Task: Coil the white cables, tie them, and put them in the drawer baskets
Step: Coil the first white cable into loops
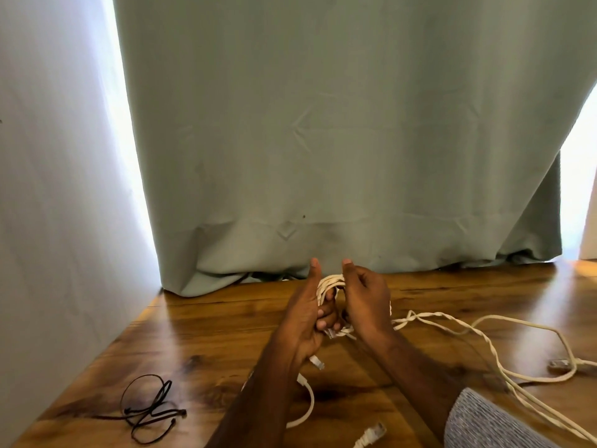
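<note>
A small coil of white cable point(327, 283) is held upright over the wooden table point(206, 344) between both hands. My left hand point(307, 313) grips the coil's left side, thumb raised. My right hand point(366, 303) grips its right side, thumb up too. The loose length of the white cables point(484, 337) trails right across the table, twisted in places. A clear plug point(331, 333) hangs under the coil and another plug point(317, 362) sits below my left palm. No drawer baskets are in view.
Thin black ties point(148, 410) lie tangled at the front left of the table. A white cable end with a plug point(371, 435) lies at the front edge. A grey-green curtain point(323, 156) hangs behind the table, and a white wall stands to the left.
</note>
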